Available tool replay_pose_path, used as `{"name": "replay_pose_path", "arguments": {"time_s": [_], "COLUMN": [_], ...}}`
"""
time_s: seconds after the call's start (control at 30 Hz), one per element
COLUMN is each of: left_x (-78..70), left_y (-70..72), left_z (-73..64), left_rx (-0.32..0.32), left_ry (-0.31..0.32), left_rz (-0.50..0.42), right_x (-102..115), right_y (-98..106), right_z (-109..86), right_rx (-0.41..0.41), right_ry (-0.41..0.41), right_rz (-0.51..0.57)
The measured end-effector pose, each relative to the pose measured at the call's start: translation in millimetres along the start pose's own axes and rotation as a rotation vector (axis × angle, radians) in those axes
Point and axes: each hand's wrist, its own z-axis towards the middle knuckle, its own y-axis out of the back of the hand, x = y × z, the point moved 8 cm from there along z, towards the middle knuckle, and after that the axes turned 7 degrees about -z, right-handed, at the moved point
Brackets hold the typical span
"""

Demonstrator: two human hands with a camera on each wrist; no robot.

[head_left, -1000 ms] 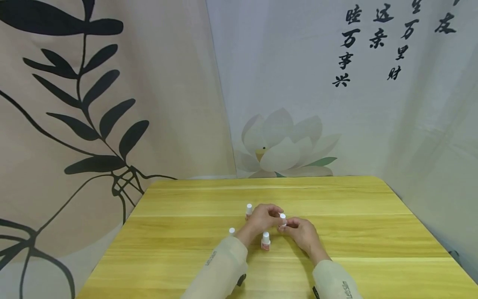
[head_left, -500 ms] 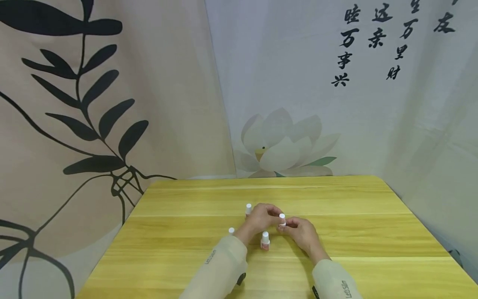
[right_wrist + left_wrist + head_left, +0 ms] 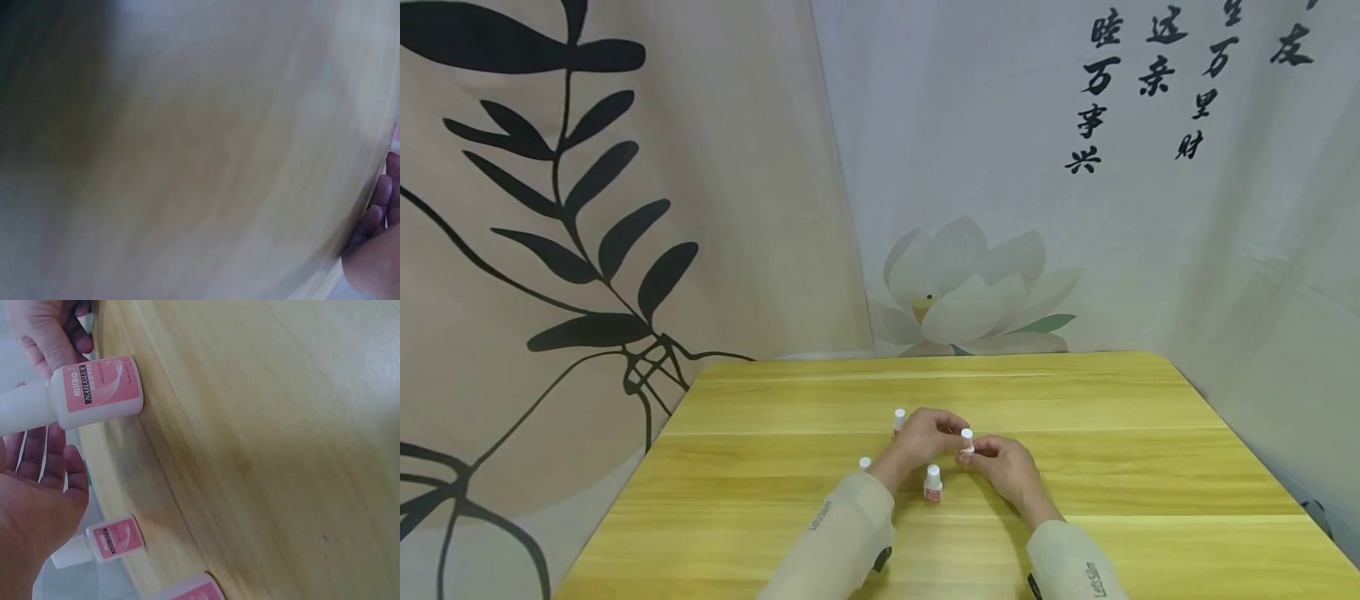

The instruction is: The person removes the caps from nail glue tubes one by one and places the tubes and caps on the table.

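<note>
In the head view my left hand [image 3: 925, 439] and my right hand [image 3: 1006, 468] meet at a small white-capped nail glue bottle [image 3: 967, 440]. Thumbs and fingertips of both pinch it from either side, and the fingers hide most of its body. Closer to me, a second nail glue bottle [image 3: 932, 485] stands upright between the forearms; its pink label reads large in the left wrist view, where this bottle [image 3: 100, 392] hides part of the hands. In the right wrist view, the curled fingers of my right hand [image 3: 378, 231] show at the right edge.
Two more white-capped bottles stand left of the left arm, a farther bottle [image 3: 899, 419] partly behind the hand and a nearer bottle [image 3: 865, 463] partly behind the sleeve. All are on a yellow wood-grain table [image 3: 1150, 467], with a printed curtain [image 3: 760, 208] behind.
</note>
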Motion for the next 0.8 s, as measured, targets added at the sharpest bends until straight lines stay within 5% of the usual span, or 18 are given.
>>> {"name": "replay_pose_path", "arguments": {"time_s": [0.8], "left_x": [4.5], "left_y": [-3.2], "left_z": [0.3], "left_rx": [0.009], "left_ry": [0.017], "left_rz": [-0.04], "right_x": [-2.4], "right_y": [-1.1], "right_z": [2.1], "right_rx": [0.004], "right_ry": [-0.01], "right_rz": [0.0]}}
